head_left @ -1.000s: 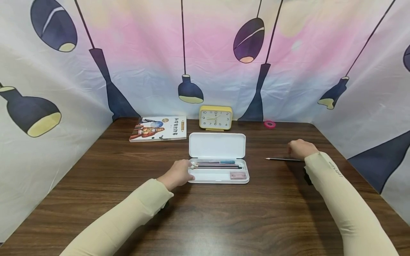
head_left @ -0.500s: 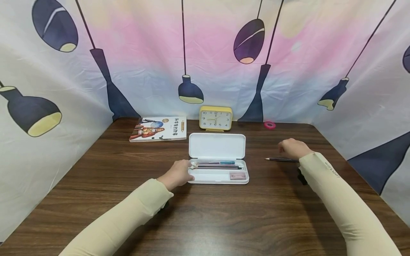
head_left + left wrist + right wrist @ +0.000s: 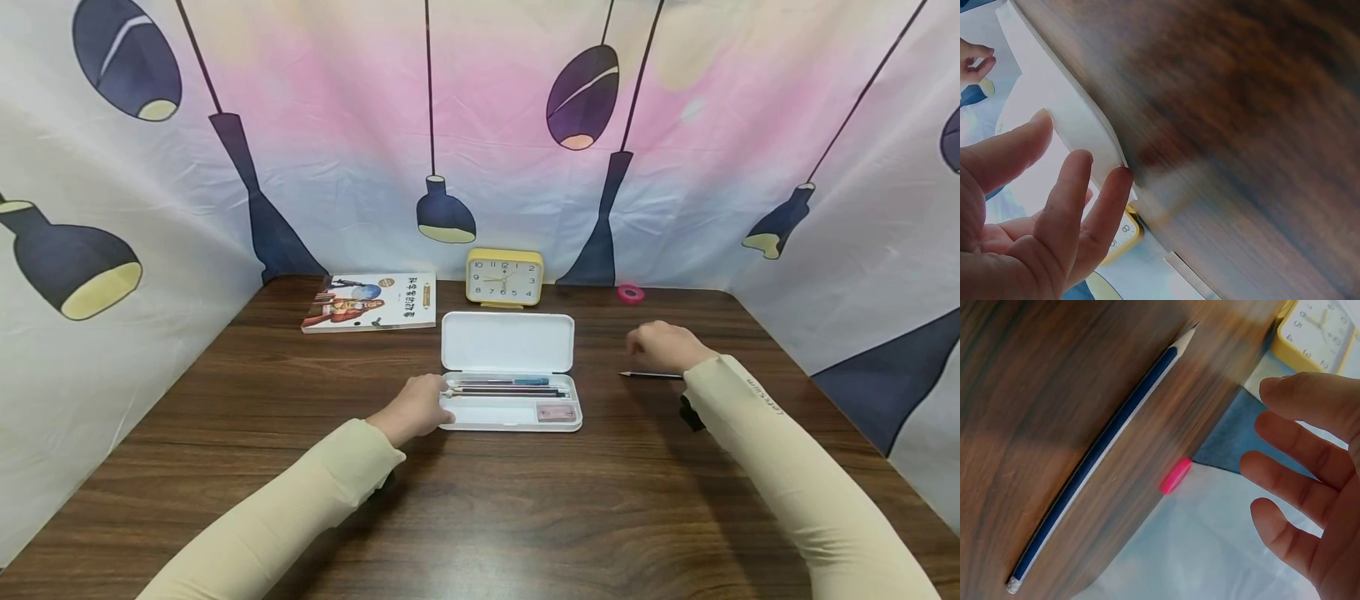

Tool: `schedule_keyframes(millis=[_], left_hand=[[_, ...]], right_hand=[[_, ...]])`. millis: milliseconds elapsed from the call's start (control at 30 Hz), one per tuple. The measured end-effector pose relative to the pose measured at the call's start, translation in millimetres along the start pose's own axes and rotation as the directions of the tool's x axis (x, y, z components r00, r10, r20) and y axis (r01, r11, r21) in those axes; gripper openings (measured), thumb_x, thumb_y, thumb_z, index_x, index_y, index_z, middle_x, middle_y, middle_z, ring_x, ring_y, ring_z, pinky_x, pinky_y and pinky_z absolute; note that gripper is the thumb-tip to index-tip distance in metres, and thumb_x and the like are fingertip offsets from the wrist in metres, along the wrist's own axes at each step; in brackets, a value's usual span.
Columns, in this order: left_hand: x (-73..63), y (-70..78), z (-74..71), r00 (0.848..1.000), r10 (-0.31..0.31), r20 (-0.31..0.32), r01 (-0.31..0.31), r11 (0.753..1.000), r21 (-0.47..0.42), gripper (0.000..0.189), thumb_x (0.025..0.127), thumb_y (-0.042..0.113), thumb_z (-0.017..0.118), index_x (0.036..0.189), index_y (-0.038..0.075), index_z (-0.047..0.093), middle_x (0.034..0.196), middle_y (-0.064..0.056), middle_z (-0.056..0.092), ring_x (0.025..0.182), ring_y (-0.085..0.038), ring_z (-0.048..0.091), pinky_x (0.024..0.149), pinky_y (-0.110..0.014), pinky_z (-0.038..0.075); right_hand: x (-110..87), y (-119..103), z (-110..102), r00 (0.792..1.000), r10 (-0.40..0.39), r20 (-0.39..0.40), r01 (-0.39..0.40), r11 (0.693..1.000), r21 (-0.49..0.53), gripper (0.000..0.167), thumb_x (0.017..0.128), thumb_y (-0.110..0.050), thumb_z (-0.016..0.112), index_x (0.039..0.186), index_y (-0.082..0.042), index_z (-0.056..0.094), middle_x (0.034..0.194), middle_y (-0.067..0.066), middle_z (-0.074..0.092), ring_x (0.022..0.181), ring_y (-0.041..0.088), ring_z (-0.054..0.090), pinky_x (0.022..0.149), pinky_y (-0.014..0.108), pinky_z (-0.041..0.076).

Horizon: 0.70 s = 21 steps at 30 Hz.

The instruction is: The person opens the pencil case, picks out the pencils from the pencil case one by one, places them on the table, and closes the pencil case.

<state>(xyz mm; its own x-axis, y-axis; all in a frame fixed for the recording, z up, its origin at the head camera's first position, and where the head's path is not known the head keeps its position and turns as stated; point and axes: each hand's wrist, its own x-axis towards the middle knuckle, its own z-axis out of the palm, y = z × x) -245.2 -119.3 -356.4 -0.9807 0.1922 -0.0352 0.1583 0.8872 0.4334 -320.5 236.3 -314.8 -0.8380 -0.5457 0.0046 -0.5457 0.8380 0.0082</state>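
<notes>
Surface (image 3: 487, 508): right edge seen well right of both grips. White case (image 3: 508, 343): left end pinched by left grip (image 3: 412, 406). Chinese-titled book (image 3: 371, 301), numbered clock (image 3: 504, 277) placed beyond. Pencil (image 3: 1102, 453) laid just below right grip (image 3: 666, 345), released.

Left arm: long pale-cream fabric sleeve (image 3: 273, 512), fine ribbed texture along forearm, wide flared pale-cream fabric cuff (image 3: 363, 458) at wrist. Right arm: matching long pale-cream fabric sleeve (image 3: 806, 492), creases near elbow, similar loose cuff; small dark printed lettering (image 3: 764, 397) near wrist, too small to read reliably. Small black wrist-worn piece (image 3: 691, 414) peeking from under right cuff, similar dark bit under left. Fingers (image 3: 1063, 200) bare.
</notes>
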Motion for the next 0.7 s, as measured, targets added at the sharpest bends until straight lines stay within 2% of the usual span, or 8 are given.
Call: schedule_keyframes(millis=[133,167,267,700], left_hand=[[-3.2,2.6,-2.4,1.000,0.007,-0.006,-0.007,1.000,0.000,0.042,0.068,0.011,0.074,0.103,-0.006,0.058,0.102,-0.017,0.057,0.097,-0.030,0.051,0.081,-0.039,0.041],[-7.0,8.1,-6.9,1.000,-0.016,0.011,0.016,1.000,-0.008,0.042,0.069,0.010,0.073,0.104,-0.007,0.057,0.104,-0.017,0.056,0.100,-0.030,0.050,0.084,-0.039,0.040],[-8.9,9.5,-8.2,1.000,-0.013,0.012,0.013,1.000,-0.009,0.042,0.070,0.009,0.072,0.106,-0.007,0.056,0.105,-0.018,0.056,0.101,-0.031,0.049,0.085,-0.040,0.039],[-7.1,6.7,-5.2,1.000,-0.015,0.014,0.015,1.000,-0.007,0.044,0.070,0.009,0.071,0.107,-0.008,0.056,0.107,-0.019,0.054,0.103,-0.032,0.048,0.087,-0.040,0.038]], right_hand=[[2.5,-4,-1,1.000,-0.018,-0.007,0.018,1.000,-0.016,0.011,0.078,-0.002,0.059,0.087,-0.006,0.064,0.078,0.001,0.057,0.069,0.016,0.053,0.056,0.033,0.045],[2.9,-5,-2,1.000,-0.026,-0.009,0.026,0.999,-0.020,0.011,0.078,-0.002,0.059,0.087,-0.006,0.064,0.078,0.001,0.057,0.068,0.016,0.053,0.056,0.033,0.045],[4.3,-9,-3,0.999,-0.041,-0.022,0.041,0.999,-0.027,0.012,0.077,-0.002,0.057,0.086,-0.006,0.064,0.078,0.002,0.057,0.068,0.016,0.054,0.055,0.033,0.045],[13.3,-30,-1,0.989,-0.124,-0.076,0.120,0.991,-0.056,0.013,0.075,-0.001,0.055,0.077,-0.010,0.062,0.071,-0.003,0.053,0.061,0.010,0.048,0.051,0.029,0.043]])
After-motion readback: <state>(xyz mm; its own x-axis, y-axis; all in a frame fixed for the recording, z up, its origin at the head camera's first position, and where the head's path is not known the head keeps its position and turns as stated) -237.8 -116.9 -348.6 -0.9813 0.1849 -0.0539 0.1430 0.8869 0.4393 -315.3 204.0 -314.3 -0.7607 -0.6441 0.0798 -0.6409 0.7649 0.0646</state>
